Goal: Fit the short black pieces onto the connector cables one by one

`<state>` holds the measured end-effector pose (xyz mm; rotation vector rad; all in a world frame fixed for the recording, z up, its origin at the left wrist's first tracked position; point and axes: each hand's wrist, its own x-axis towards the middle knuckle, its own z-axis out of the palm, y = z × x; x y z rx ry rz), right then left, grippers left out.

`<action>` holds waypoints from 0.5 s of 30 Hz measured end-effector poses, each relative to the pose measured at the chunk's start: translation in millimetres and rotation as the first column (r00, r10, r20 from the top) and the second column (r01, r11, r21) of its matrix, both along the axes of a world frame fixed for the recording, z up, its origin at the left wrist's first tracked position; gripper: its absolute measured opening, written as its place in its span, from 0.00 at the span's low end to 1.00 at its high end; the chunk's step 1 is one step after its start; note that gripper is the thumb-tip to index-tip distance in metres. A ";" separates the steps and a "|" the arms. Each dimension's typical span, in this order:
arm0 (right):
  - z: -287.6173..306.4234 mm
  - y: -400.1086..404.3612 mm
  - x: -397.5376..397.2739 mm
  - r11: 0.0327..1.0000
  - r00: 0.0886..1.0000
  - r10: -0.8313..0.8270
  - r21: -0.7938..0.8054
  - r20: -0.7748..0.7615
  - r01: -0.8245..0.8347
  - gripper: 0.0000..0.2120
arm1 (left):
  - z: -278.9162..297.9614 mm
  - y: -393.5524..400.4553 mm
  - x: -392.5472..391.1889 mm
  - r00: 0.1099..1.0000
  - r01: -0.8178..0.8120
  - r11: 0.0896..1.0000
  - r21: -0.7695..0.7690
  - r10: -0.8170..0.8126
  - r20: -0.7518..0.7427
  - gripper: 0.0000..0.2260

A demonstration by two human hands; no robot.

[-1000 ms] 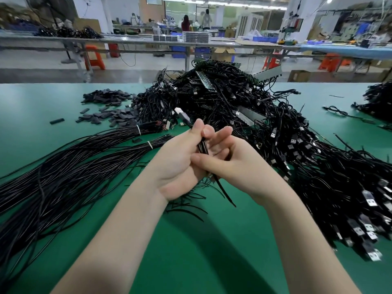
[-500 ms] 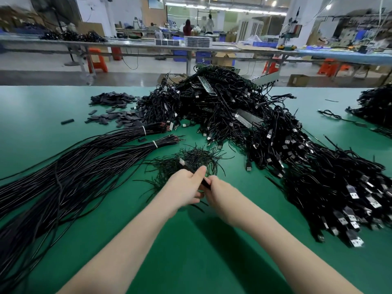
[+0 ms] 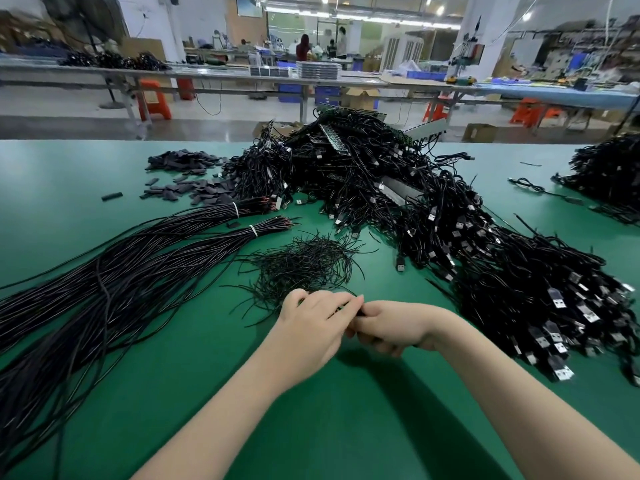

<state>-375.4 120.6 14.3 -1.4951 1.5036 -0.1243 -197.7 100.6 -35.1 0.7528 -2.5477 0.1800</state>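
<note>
My left hand (image 3: 313,327) and my right hand (image 3: 391,327) meet low over the green table (image 3: 346,410), just in front of a small heap of thin black wire offcuts (image 3: 301,263). Both hands have curled fingers and pinch a thin black cable piece (image 3: 360,311) between them; most of it is hidden by the fingers. Short black pieces (image 3: 194,188) lie scattered at the back left. A big tangled pile of connector cables (image 3: 433,220) with USB plugs fills the right and centre.
Two tied bundles of long black cables (image 3: 138,271) fan out across the left of the table. Another cable pile (image 3: 609,174) sits at the far right edge. Behind the table are long workbenches, orange stools and people standing far off.
Both hands have dropped from chest height down to the table beside the wire offcuts, still together. The connector that stuck up above the left hand is no longer visible.
</note>
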 end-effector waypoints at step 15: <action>9.8 -30.4 -22.1 0.945 0.989 0.145 0.292 0.024 -0.146 0.15 | -9.5 -9.9 -7.1 0.985 0.050 0.994 0.100 -0.033 -0.170 0.11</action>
